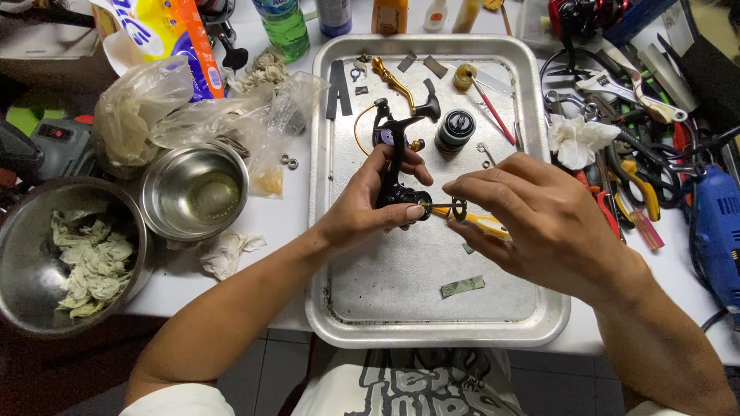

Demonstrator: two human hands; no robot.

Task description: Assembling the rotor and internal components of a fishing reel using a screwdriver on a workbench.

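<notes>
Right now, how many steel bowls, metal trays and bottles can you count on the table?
Steel bowls: 2 (small empty bowl, large bowl holding rags)
Metal trays: 1
Bottles: 5, along the far edge, from the green bottle rightward
Total: 8

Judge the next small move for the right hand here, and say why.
Probably slide the small ring further along the thin shaft toward the black reel body. The right hand pinches the ring at the shaft's end, while the left hand steadies the body above the metal tray.

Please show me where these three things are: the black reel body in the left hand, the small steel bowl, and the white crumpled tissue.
Black reel body [395, 166], head view, on its upright stem.
Small steel bowl [158, 181], head view, on its left rim.
White crumpled tissue [576, 141], head view, on its middle.
</notes>
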